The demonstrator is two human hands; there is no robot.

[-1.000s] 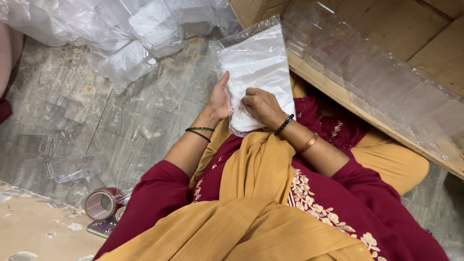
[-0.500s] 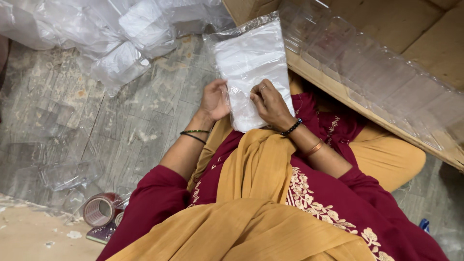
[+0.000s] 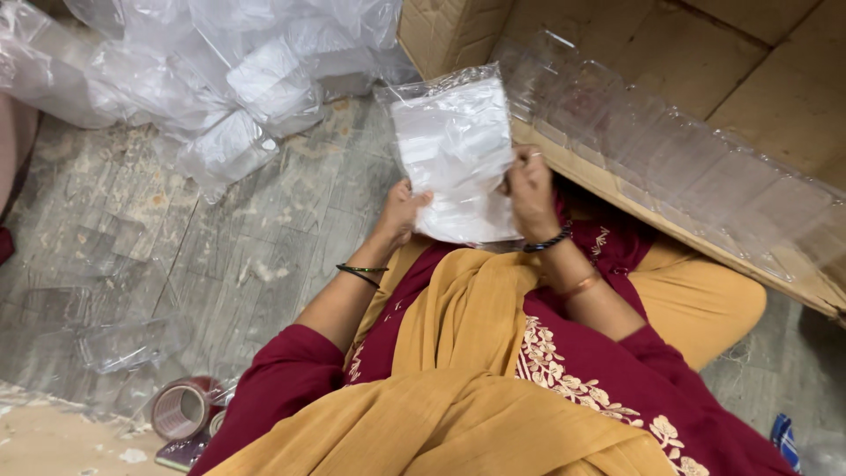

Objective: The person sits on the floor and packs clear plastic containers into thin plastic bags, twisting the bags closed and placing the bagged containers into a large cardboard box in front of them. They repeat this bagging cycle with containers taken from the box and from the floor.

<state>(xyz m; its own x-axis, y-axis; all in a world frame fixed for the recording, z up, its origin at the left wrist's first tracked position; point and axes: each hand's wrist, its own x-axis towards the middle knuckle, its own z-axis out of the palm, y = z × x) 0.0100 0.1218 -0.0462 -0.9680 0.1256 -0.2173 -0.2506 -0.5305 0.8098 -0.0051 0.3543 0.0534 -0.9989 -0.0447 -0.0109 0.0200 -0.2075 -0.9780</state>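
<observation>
Both hands, the left hand point(image 3: 401, 214) and right hand point(image 3: 531, 189), are clamped on a filled clear plastic packet point(image 3: 456, 150) at centre frame, its top apparently unsealed, with more packets point(image 3: 220, 79) piled upper left.

Both forearms reach up from the lap toward twelve o'clock, bare from the elbows, maroon sleeves bunched above them. The left hand point(image 3: 401, 214) sits at about ten o'clock of the right, fingers curled and thumb pointing toward two o'clock — closed in a pinch. The right hand point(image 3: 531, 192) is held slightly higher, back of the hand facing the camera, fingers folded inward in a grip. Dark bangles circle both wrists — a golden one lower on the right forearm.
</observation>
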